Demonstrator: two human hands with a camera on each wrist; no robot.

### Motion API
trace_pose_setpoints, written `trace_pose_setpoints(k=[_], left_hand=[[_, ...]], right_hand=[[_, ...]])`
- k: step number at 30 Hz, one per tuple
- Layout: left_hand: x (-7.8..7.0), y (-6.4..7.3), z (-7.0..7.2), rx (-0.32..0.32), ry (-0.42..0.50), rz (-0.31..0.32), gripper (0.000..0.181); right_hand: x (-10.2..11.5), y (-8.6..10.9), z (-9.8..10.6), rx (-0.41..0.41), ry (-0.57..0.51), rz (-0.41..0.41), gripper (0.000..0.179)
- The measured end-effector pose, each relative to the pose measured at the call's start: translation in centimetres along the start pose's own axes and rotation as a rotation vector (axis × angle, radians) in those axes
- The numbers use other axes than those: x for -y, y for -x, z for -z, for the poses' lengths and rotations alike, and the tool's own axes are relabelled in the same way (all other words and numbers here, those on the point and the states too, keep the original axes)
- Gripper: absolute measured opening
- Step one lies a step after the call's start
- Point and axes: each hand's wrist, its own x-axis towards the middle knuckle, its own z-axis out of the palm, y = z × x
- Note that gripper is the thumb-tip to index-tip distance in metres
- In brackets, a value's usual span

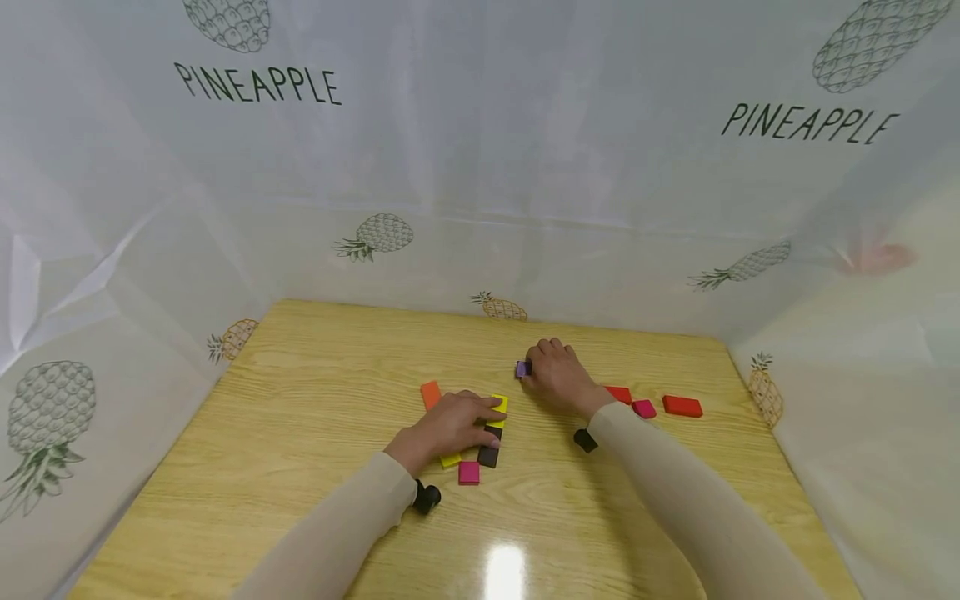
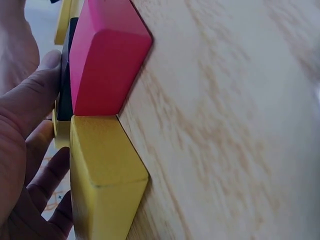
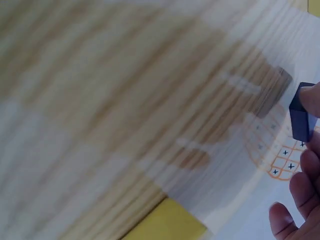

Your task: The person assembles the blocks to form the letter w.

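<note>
My right hand point(image 1: 557, 372) pinches a small purple block point(image 1: 522, 369) toward the back of the table; in the right wrist view the block point(image 3: 301, 115) looks dark and is held slightly above the wood. Over a group of flat blocks lies my left hand point(image 1: 448, 427), its fingers extended. The fingertips touch a yellow block point(image 1: 500, 402), and the thumb touches a black block point(image 1: 488, 457) below it. A pink block point(image 2: 110, 65) and another yellow block point(image 2: 110, 155) adjoin this group near the palm. Beyond the left knuckles an orange block point(image 1: 431, 394) is partly covered.
On the right lie a red block point(image 1: 682, 406), a pink block point(image 1: 643, 408) and a second red block point(image 1: 618, 394), partly behind the right wrist. A pineapple-printed white sheet point(image 1: 465, 167) rises behind the wooden table point(image 1: 337, 358).
</note>
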Motion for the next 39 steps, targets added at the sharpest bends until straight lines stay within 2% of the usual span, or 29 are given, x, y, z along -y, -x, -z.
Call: trace_pose_setpoints(k=[8,15,24,31,39], left_hand=[[0.2,0.1,0.2,-0.007,0.018,0.001,0.052],[0.3,0.0,0.4,-0.017,0.016,-0.008,0.053],[0.4,-0.1,0.4,-0.019,0.023,-0.014,0.053],[0.3,-0.1,0.5,-0.024,0.014,-0.016,0.053],[0.0,-0.1,0.4,-0.020,0.021,-0.016,0.052]], right_hand=[[0.4,0.8,-0.3,-0.073,0.053,0.074,0.031],[0.9,1.5,-0.7,-0.060,0.062,0.119,0.032],[1.4,1.9,-1.0,-0.031,0.042,0.130,0.035],[1.7,2.1,-1.1,-0.074,0.046,0.147,0.034],[1.7,2.3,-1.2,-0.050,0.051,0.140,0.035]])
